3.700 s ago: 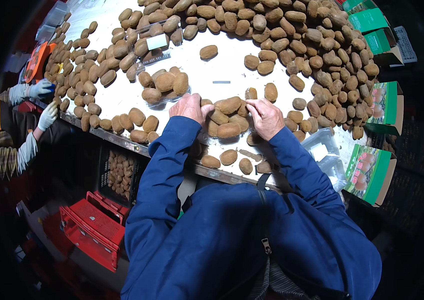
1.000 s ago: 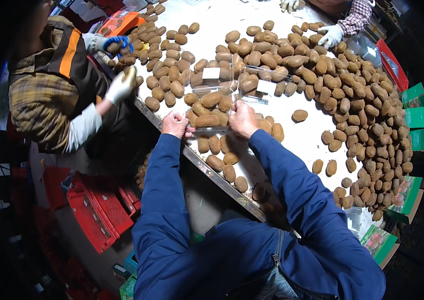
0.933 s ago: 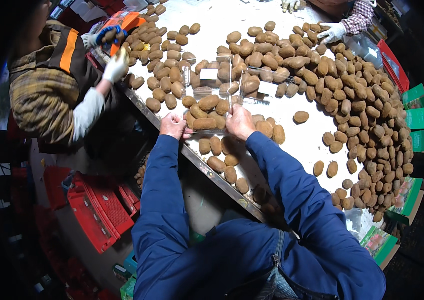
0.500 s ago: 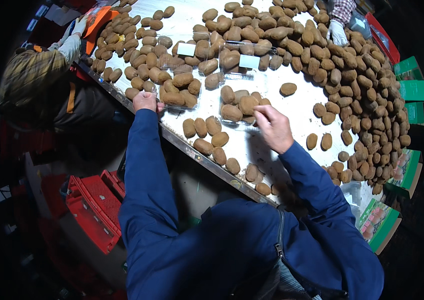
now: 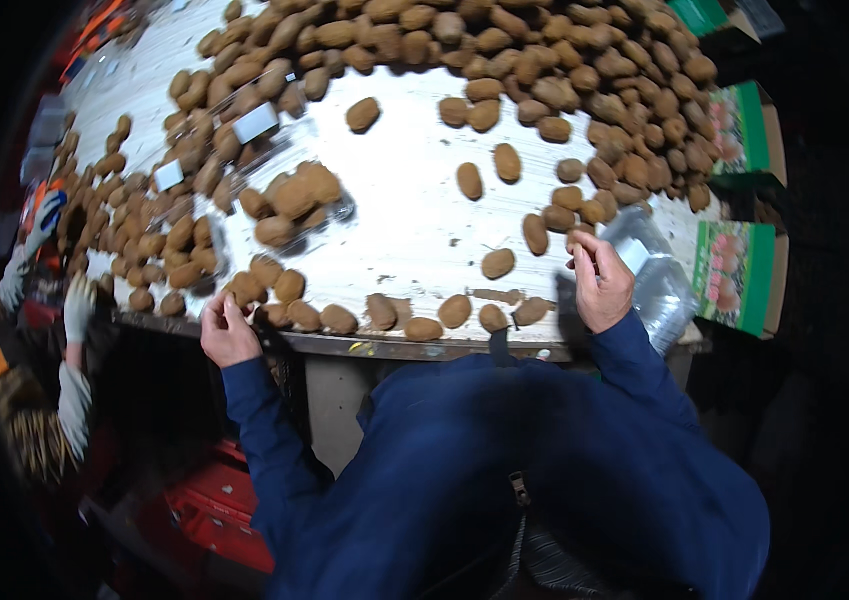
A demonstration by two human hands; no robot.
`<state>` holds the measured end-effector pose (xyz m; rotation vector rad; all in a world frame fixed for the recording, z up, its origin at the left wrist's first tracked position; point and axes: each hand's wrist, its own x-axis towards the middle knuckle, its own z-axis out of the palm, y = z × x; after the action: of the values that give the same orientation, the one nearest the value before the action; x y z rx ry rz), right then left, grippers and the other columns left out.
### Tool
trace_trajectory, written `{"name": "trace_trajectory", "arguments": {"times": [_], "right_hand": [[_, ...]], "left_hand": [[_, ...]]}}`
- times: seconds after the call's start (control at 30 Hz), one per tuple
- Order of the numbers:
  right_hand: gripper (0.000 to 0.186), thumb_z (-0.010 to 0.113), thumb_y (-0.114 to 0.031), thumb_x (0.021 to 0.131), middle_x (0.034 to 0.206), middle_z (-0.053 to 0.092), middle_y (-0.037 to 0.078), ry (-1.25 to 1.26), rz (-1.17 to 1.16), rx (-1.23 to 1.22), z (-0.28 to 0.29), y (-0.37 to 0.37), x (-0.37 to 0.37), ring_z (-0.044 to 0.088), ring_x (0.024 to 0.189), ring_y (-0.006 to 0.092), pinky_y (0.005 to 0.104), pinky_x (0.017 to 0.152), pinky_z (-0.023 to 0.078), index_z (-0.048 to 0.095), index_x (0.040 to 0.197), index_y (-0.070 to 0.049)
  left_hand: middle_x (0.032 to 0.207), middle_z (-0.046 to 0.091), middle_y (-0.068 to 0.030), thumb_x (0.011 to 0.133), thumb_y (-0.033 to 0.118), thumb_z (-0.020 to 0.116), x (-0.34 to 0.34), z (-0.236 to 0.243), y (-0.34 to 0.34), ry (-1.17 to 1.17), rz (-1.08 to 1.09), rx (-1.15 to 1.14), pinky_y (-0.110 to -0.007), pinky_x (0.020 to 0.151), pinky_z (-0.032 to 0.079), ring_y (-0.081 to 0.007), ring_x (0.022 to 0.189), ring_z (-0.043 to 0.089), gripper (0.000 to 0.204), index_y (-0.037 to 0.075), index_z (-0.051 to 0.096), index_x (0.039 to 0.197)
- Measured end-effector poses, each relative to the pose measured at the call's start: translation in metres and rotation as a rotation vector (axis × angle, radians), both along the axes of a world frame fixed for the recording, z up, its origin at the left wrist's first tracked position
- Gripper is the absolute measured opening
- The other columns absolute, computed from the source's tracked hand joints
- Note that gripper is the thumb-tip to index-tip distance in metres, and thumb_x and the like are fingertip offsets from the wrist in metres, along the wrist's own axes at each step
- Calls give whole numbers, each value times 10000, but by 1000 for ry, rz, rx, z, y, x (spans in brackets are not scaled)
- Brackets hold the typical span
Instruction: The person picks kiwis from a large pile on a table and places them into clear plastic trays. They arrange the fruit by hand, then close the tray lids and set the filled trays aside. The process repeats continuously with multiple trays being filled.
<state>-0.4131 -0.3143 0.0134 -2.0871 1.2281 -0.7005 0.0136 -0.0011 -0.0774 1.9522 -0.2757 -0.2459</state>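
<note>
The white worktop (image 5: 414, 225) carried loose brown kiwifruit, with a row lying along its near edge (image 5: 384, 345). The left hand (image 5: 227, 330) rested at that edge, fingers curled near 1 fruit (image 5: 244, 290); whether its grip held anything could not be told. The right hand (image 5: 599, 285) pinched a clear plastic punnet (image 5: 649, 280) at the worktop's right end. A careless sweep could likely roll edge fruit off onto the red crates (image 5: 214, 510) below.

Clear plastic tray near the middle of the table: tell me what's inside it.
The clear plastic tray holds several brown kiwifruit heaped together. Whatever lies beneath the top fruit is covered, so the count cannot be told.
</note>
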Motion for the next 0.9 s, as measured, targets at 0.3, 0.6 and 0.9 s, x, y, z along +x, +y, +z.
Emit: {"name": "trace_trajectory", "arguments": {"times": [0.3, 0.6, 0.9], "right_hand": [[169, 719, -63, 966, 975, 746, 160, 165, -449, -293, 15, -37, -160, 718, 850, 280, 365, 766, 572, 715, 1120, 6], [264, 830, -147, 823, 1117, 681, 96, 509, 84, -350, -26, 11, -165, 600, 1204, 317, 487, 1069, 411, 720, 1039, -42], [149, 798, -133, 842, 1056, 673, 130, 395, 89, -268, -32, -1, -180, 582, 1190, 328, 495, 1040, 398, 710, 890, -22]], "left_hand": [[909, 713, -42, 1054, 62, 646, -196, 36, -136, 392, -651, 39, -236, 663, 525, -87, 734, 650, 136, -22, 701, 1146], [801, 729, -110, 1021, 121, 705, -295, 41, -188, 222, -1019, 38, -287, 664, 551, -133, 696, 682, 146, -7, 736, 1083], [776, 725, -120, 1015, 134, 710, -328, 32, -201, 237, -1056, 76, -308, 652, 548, -161, 672, 690, 144, 1, 735, 1063]]}}
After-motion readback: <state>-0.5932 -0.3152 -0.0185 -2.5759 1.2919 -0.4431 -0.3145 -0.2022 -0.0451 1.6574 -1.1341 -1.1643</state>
